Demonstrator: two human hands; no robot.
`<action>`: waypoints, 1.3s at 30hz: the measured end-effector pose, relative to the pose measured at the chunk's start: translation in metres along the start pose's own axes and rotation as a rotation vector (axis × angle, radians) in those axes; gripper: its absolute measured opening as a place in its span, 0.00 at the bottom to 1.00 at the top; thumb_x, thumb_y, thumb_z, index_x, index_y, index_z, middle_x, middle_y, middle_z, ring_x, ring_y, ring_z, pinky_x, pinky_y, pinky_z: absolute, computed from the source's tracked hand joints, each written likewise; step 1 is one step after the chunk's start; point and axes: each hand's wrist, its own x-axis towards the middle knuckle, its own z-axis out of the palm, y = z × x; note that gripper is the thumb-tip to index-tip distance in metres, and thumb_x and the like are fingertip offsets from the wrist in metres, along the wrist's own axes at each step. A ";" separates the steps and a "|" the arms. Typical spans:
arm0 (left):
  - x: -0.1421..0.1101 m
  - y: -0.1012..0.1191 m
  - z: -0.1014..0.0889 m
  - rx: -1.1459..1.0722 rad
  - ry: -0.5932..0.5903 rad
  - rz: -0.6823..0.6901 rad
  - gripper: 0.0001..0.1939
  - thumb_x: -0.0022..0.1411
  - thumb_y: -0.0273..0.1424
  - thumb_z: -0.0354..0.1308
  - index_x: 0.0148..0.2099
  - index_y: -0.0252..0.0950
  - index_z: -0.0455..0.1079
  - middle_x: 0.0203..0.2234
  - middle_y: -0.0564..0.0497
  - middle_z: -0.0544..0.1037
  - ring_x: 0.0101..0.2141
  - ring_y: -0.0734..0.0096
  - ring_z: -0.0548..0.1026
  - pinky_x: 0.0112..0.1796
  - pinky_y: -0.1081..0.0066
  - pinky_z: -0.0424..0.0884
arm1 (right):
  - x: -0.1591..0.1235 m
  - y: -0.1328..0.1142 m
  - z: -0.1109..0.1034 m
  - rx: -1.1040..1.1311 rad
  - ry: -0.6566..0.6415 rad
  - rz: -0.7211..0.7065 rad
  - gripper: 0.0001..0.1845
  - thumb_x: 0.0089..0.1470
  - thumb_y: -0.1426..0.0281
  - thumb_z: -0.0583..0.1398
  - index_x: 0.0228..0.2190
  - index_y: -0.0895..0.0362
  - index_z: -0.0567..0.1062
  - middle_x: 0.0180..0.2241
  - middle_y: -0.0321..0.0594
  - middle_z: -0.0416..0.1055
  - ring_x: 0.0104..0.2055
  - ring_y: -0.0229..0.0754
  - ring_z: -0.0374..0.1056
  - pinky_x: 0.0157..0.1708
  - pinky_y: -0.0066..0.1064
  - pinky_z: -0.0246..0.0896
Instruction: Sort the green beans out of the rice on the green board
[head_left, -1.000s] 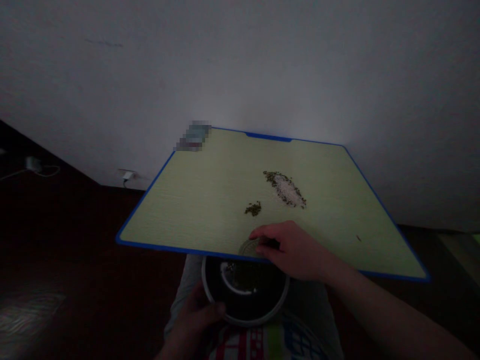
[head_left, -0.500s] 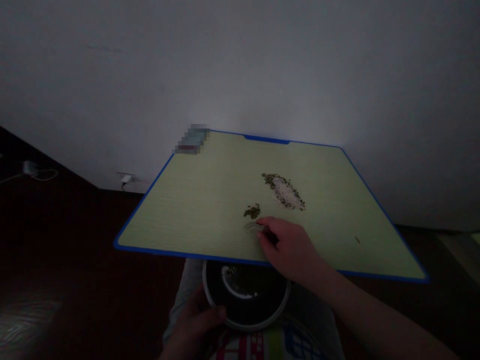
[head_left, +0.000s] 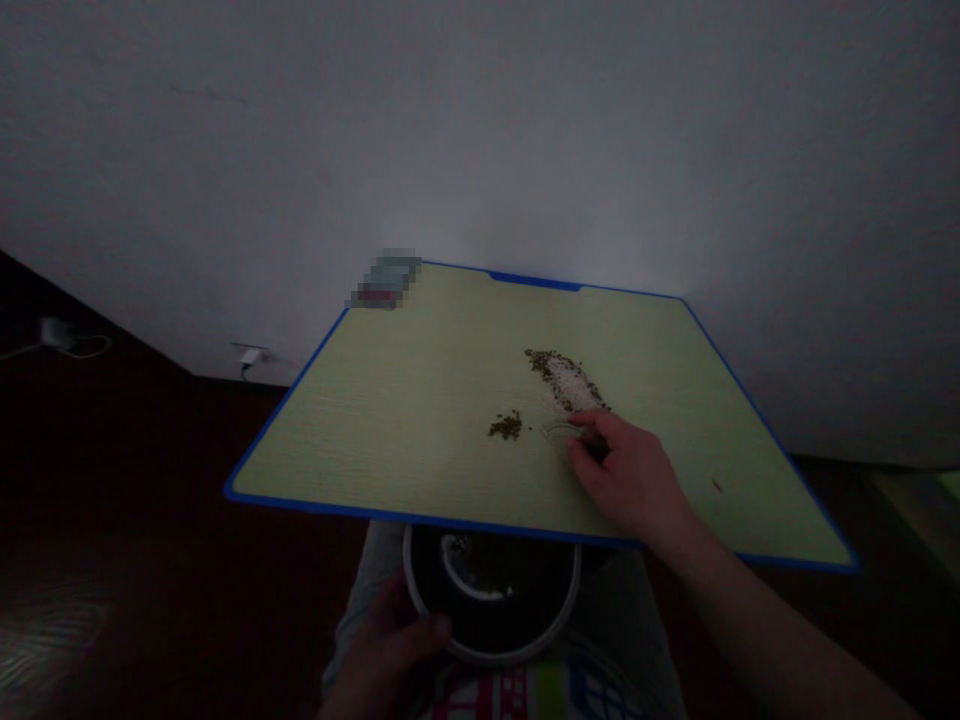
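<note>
- The pale worktop (head_left: pixel 390 400) has a blue border; its far edge is by a wall (head_left: pixel 480 130).
- A dark, light-rimmed bowl (head_left: pixel 499 657) sits on the lap, partly under the worktop's near edge.
- The right hand (head_left: pixel 634 475) is over the worktop, its fingers pinching a clear, curved piece.
- The left hand (head_left: pixel 394 635) grips the bowl's left side, thumb at the rim.
- A pixelated item (head_left: pixel 386 280) lies at the far left corner.
- A heap of pale and dark grains (head_left: pixel 570 383) lies right of centre.
- The clear, curved piece (head_left: pixel 556 430) is just nearside of it.
- A dark grain cluster (head_left: pixel 506 427) lies closer to the near edge.
- A thin scrap (head_left: pixel 717 485) lies towards the near right corner.
</note>
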 end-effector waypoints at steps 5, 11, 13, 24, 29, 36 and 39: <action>-0.001 -0.001 -0.002 -0.026 0.013 -0.030 0.43 0.42 0.19 0.69 0.61 0.40 0.62 0.41 0.41 0.84 0.44 0.49 0.80 0.45 0.59 0.76 | -0.003 0.008 -0.004 0.052 0.030 0.020 0.13 0.52 0.67 0.57 0.40 0.58 0.75 0.23 0.35 0.73 0.23 0.39 0.67 0.25 0.30 0.59; -0.002 0.000 -0.004 -0.002 0.057 -0.046 0.45 0.41 0.20 0.70 0.61 0.41 0.61 0.43 0.41 0.83 0.44 0.46 0.79 0.44 0.59 0.76 | -0.006 0.013 -0.012 0.129 0.106 0.065 0.12 0.52 0.67 0.58 0.39 0.57 0.74 0.22 0.34 0.72 0.21 0.37 0.66 0.22 0.29 0.58; -0.002 0.000 -0.004 -0.001 0.055 -0.046 0.43 0.42 0.20 0.70 0.61 0.38 0.61 0.43 0.40 0.83 0.44 0.45 0.79 0.43 0.58 0.77 | -0.006 0.012 -0.011 0.121 0.115 0.058 0.12 0.52 0.67 0.58 0.39 0.57 0.74 0.22 0.34 0.72 0.21 0.38 0.67 0.23 0.29 0.58; -0.004 0.003 0.001 0.023 0.068 -0.027 0.45 0.41 0.19 0.70 0.61 0.36 0.57 0.42 0.38 0.83 0.45 0.45 0.79 0.43 0.58 0.77 | 0.018 0.000 -0.002 -0.085 -0.023 -0.033 0.15 0.54 0.71 0.55 0.44 0.60 0.74 0.35 0.46 0.78 0.36 0.47 0.73 0.37 0.37 0.65; -0.003 0.002 0.001 0.011 0.056 -0.027 0.51 0.40 0.19 0.70 0.65 0.37 0.51 0.42 0.38 0.83 0.45 0.44 0.79 0.45 0.56 0.76 | 0.024 -0.005 -0.004 -0.088 -0.086 -0.130 0.15 0.53 0.72 0.56 0.43 0.59 0.75 0.35 0.44 0.77 0.35 0.45 0.72 0.37 0.35 0.63; -0.004 0.001 0.003 -0.020 0.052 -0.030 0.48 0.40 0.19 0.70 0.63 0.42 0.58 0.40 0.42 0.84 0.44 0.47 0.79 0.46 0.59 0.75 | 0.011 -0.007 -0.004 -0.033 -0.122 -0.129 0.12 0.53 0.71 0.57 0.40 0.57 0.75 0.29 0.40 0.77 0.30 0.42 0.71 0.31 0.32 0.61; -0.003 0.002 0.004 -0.028 0.019 -0.026 0.46 0.41 0.19 0.69 0.63 0.40 0.59 0.40 0.40 0.84 0.45 0.45 0.79 0.45 0.57 0.76 | 0.009 -0.010 -0.001 -0.020 -0.117 -0.128 0.13 0.53 0.71 0.57 0.40 0.58 0.75 0.31 0.41 0.77 0.32 0.43 0.72 0.33 0.33 0.62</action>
